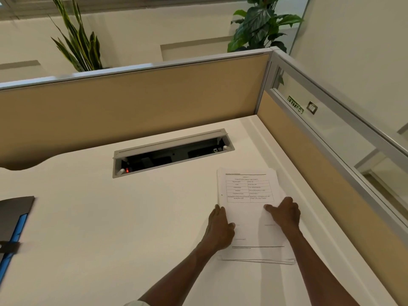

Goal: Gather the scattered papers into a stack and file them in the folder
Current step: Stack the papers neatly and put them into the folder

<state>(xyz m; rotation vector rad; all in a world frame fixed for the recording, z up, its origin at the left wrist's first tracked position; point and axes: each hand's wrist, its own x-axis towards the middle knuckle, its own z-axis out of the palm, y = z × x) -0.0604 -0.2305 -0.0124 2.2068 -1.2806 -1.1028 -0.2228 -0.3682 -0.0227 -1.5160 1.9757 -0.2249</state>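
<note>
On the white counter [110, 217], near the right partition, I see the paper stack [249, 217] lying flat. My left hand [219, 230] presses its left edge, fingers flat, clasping nothing; my right hand [286, 214] rests open on top. Table text on the top sheet is too small to read. Far left, the dark folder [15, 217] with blue trim is cut off by the frame.

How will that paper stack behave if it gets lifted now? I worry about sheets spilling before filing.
The paper stack is probably floppy: thin loose sheets, no clip visible. Its lower edges look fanned, so sheets may slide apart. The left hand and right hand flank it, so supporting both sides seems wise.
</note>
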